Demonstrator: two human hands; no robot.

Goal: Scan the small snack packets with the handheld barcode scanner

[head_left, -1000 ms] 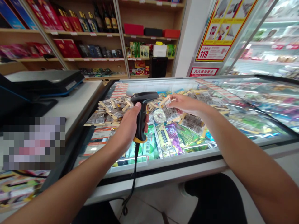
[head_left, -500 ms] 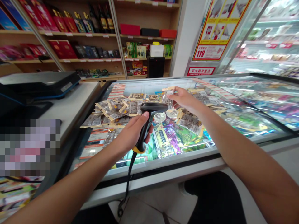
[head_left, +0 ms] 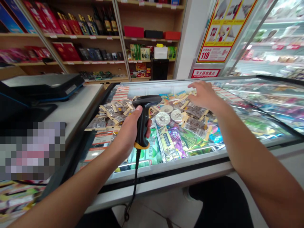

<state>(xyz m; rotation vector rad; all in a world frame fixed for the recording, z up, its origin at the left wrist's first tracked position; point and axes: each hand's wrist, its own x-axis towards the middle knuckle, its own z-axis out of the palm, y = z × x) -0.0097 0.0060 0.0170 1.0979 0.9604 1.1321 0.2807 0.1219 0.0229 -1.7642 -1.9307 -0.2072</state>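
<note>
chest freezer (head_left: 175, 178), well stocked. barcode scanner (head_left: 142, 126), held over it: probably light, rigid, harmed by drops; best taken by the handle, which the left hand (head_left: 130, 128) encircles. right hand (head_left: 203, 95), apart, fingers spread, seemingly empty. brown packets (head_left: 196, 126), in the freezer below it: likely limp, slippery, best pinched by an edge. round lids (head_left: 162, 118), beside them.

One view is given, from a head-worn camera facing forward and down. It is near to the left hand (head_left: 129, 129) at the centre and the right hand (head_left: 204, 95) above to the right. The display case (head_left: 166, 182) spans the middle; the shelves (head_left: 83, 36) are farther, at the upper left.
</note>
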